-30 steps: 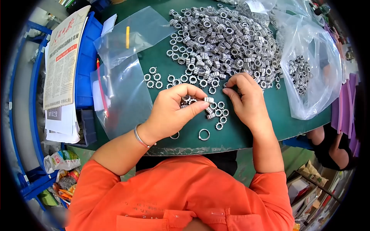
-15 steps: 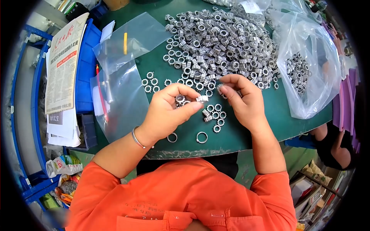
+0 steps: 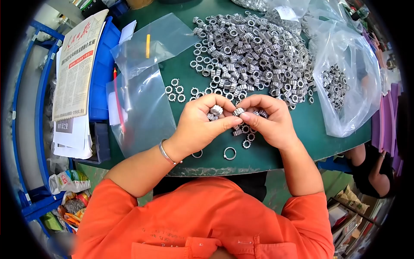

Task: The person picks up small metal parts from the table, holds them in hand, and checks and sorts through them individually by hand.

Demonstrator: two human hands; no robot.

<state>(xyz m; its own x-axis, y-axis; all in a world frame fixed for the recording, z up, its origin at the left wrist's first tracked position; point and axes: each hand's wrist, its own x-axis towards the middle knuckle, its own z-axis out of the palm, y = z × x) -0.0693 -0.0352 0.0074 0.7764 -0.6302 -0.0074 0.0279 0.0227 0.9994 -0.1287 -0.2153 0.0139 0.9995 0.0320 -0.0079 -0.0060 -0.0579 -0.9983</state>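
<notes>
My left hand [image 3: 196,121] is closed, with a few small toothed metal rings [image 3: 216,110] tucked in its curled fingers. Its fingertips meet those of my right hand [image 3: 276,123] at another toothed ring [image 3: 238,112], which is pinched between thumbs and forefingers. More rings [image 3: 261,114] show inside the curl of my right hand. Beneath the hands lie several loose toothed rings [image 3: 246,143], partly covered by the fingers. A big heap of the same rings [image 3: 254,52] spreads just beyond. Nearer me is a larger plain metal ring [image 3: 230,153]; a second one is half hidden by my left wrist.
A small group of toothed rings [image 3: 175,90] lies left of the heap. Clear plastic sheets [image 3: 142,103] and a newspaper [image 3: 77,64] on a blue bin [image 3: 102,73] are at left. At right stands a clear bag [image 3: 345,103] containing rings. Another person's arm [image 3: 379,168] shows at far right.
My hands have come together, fingertips meeting around one toothed ring. Before, they were apart, the left pinching a ring and the right at the heap's edge. The view has shifted slightly.
</notes>
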